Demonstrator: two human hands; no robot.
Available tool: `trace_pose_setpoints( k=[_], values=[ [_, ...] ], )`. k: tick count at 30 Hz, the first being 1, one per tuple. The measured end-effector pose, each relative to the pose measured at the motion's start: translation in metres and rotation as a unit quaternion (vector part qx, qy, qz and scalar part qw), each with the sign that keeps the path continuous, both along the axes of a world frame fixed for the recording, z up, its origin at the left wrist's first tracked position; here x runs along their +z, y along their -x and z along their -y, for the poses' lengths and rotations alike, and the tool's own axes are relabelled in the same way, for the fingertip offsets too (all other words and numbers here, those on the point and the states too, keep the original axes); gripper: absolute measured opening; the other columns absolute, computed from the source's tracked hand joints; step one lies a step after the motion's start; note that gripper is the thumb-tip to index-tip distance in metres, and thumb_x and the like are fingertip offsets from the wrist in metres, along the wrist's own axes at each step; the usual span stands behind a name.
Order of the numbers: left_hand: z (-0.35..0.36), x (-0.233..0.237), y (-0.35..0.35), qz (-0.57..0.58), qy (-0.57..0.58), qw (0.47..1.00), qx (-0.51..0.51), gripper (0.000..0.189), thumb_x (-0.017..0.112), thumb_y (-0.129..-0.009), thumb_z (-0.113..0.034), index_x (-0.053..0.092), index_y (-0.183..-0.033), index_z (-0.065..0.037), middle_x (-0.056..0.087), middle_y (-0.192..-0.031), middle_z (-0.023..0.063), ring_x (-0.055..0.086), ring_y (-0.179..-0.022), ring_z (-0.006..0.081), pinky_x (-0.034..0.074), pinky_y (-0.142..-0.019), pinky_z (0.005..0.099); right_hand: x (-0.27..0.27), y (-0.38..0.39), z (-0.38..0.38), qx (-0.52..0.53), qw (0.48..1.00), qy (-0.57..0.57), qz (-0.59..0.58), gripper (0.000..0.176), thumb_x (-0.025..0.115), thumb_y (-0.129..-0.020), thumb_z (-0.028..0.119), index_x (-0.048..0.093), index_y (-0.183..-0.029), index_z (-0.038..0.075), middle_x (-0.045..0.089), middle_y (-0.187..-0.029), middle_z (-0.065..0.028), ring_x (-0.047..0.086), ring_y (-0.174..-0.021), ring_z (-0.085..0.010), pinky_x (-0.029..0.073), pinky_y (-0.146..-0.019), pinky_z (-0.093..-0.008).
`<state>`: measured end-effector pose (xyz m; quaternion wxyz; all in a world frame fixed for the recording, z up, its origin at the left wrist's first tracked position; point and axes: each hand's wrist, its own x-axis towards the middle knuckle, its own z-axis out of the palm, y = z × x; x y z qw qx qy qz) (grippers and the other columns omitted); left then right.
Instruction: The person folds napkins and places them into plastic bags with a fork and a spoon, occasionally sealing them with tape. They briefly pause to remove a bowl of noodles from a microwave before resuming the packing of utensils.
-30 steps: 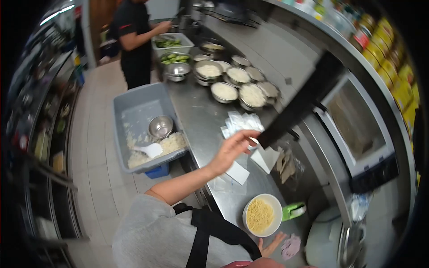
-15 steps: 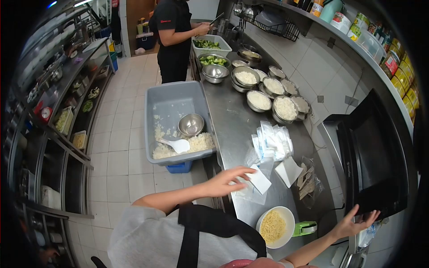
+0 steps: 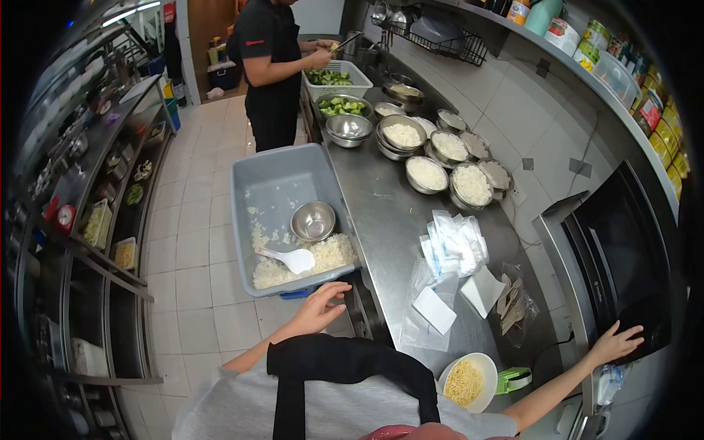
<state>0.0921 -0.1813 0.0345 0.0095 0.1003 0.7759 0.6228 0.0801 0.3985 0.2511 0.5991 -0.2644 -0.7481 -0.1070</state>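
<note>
My left hand (image 3: 320, 308) holds nothing, its fingers apart, just below the near edge of a grey tub (image 3: 345, 273) and left of the steel counter. Inside the tub lie rice (image 3: 330, 253), a white paddle (image 3: 299, 260) and a steel bowl (image 3: 313, 221). My right hand (image 3: 617, 342) has its fingers spread against the lower part of a black appliance (image 3: 632, 249) at the right. Between my arms, a white bowl (image 3: 487, 396) of yellow shreds (image 3: 464, 382) stands on the counter beside a green object (image 3: 513, 380).
On the counter (image 3: 381, 213) are several steel bowls of rice (image 3: 427, 174), plastic packets (image 3: 455, 242), white napkins (image 3: 434, 309) and bagged wooden cutlery (image 3: 513, 302). A person in black (image 3: 271, 81) stands by greens in a basket (image 3: 352, 89). Shelves (image 3: 132, 139) line the left.
My left hand has moved left, from over the napkins to beside the tub. My right hand has shifted right and up onto the appliance. The view has shifted slightly.
</note>
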Motion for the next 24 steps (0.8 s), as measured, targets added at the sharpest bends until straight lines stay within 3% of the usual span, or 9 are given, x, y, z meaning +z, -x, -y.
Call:
trace_pose_setpoints(
  k=[4,12,16,18,19,21,22,23,24],
  values=[
    [0.015,0.0,0.015,-0.02,0.025,0.999,0.019,0.04,0.053,-0.083,-0.007,0.048,-0.122,-0.008,0.045,-0.124,0.0082,0.051,-0.104,0.0181,0.045,-0.081,0.0292,0.001,0.006,0.005,-0.075,0.996,0.0,0.049,0.088,0.026,-0.084,0.064,0.015,-0.136,-0.006,0.018,-0.131,-0.0415,0.027,-0.116,-0.0582,0.03,-0.095,-0.0575],
    [-0.009,-0.019,0.02,0.007,-0.019,1.0,0.012,0.036,0.053,-0.084,-0.01,0.049,-0.12,-0.006,0.046,-0.121,0.0096,0.053,-0.103,0.022,0.046,-0.083,0.0315,-0.009,0.011,-0.055,-0.284,0.947,-0.126,0.077,0.065,0.045,-0.087,0.047,0.029,-0.135,0.006,0.038,-0.128,-0.0266,0.044,-0.112,-0.043,0.042,-0.092,-0.0439],
    [-0.024,-0.021,0.019,0.032,-0.006,0.999,-0.037,0.034,0.054,-0.085,-0.011,0.051,-0.119,-0.007,0.05,-0.118,0.0091,0.052,-0.102,0.0203,0.044,-0.083,0.0304,-0.014,0.015,-0.093,-0.218,0.95,-0.222,0.03,0.07,0.042,-0.086,0.053,0.028,-0.136,0.007,0.039,-0.128,-0.027,0.046,-0.11,-0.0448,0.044,-0.09,-0.0442],
    [-0.035,-0.036,0.019,-0.072,0.074,0.993,-0.052,0.03,0.055,-0.084,-0.011,0.055,-0.114,-0.006,0.053,-0.113,0.0094,0.052,-0.101,0.0203,0.044,-0.08,0.0301,-0.008,0.013,-0.098,-0.269,0.937,-0.204,0.09,0.074,0.044,-0.085,0.053,0.031,-0.132,-0.002,0.04,-0.126,-0.0277,0.045,-0.109,-0.0446,0.04,-0.089,-0.0506],
    [-0.044,-0.033,0.017,-0.055,0.065,0.995,-0.051,0.028,0.055,-0.083,-0.01,0.057,-0.11,-0.004,0.054,-0.11,0.0113,0.052,-0.101,0.0229,0.045,-0.08,0.0314,-0.008,0.01,-0.103,-0.256,0.923,-0.263,0.117,0.073,0.045,-0.085,0.053,0.033,-0.131,-0.003,0.041,-0.126,-0.0273,0.042,-0.111,-0.0438,0.036,-0.091,-0.0529],
    [-0.066,-0.021,0.01,-0.023,0.047,0.996,-0.067,0.026,0.056,-0.081,-0.01,0.059,-0.106,-0.002,0.056,-0.106,0.0128,0.053,-0.1,0.0253,0.047,-0.079,0.0323,-0.013,0.005,-0.101,-0.264,0.923,-0.201,0.194,0.069,0.049,-0.084,0.05,0.039,-0.128,-0.002,0.036,-0.131,-0.0262,0.032,-0.121,-0.044,0.027,-0.099,-0.0528],
    [-0.079,-0.019,0.01,-0.023,0.036,0.996,-0.076,0.026,0.057,-0.08,-0.009,0.059,-0.105,-0.003,0.057,-0.105,0.0124,0.054,-0.098,0.025,0.048,-0.077,0.0318,-0.017,-0.003,-0.086,0.06,0.965,-0.212,0.141,0.059,0.054,-0.085,0.043,0.044,-0.127,0.002,0.029,-0.136,-0.0265,0.025,-0.127,-0.0427,0.022,-0.104,-0.0483],
    [-0.092,-0.026,0.01,-0.022,0.04,0.995,-0.092,0.027,0.057,-0.08,-0.009,0.059,-0.106,-0.003,0.057,-0.105,0.0119,0.054,-0.097,0.0249,0.048,-0.076,0.0315,-0.029,-0.014,-0.05,0.13,0.971,-0.094,0.175,0.051,0.056,-0.085,0.034,0.047,-0.124,0.002,0.025,-0.138,-0.0265,0.023,-0.129,-0.0402,0.02,-0.105,-0.0429],
    [-0.106,-0.03,0.004,-0.019,0.042,0.993,-0.106,0.027,0.058,-0.079,-0.008,0.059,-0.106,-0.003,0.057,-0.105,0.0115,0.055,-0.095,0.0248,0.048,-0.075,0.0312,-0.034,-0.029,0.007,0.199,0.967,-0.081,0.14,0.046,0.058,-0.085,0.028,0.048,-0.125,0.007,0.025,-0.139,-0.0251,0.022,-0.131,-0.0372,0.02,-0.105,-0.0401]
  ],
)
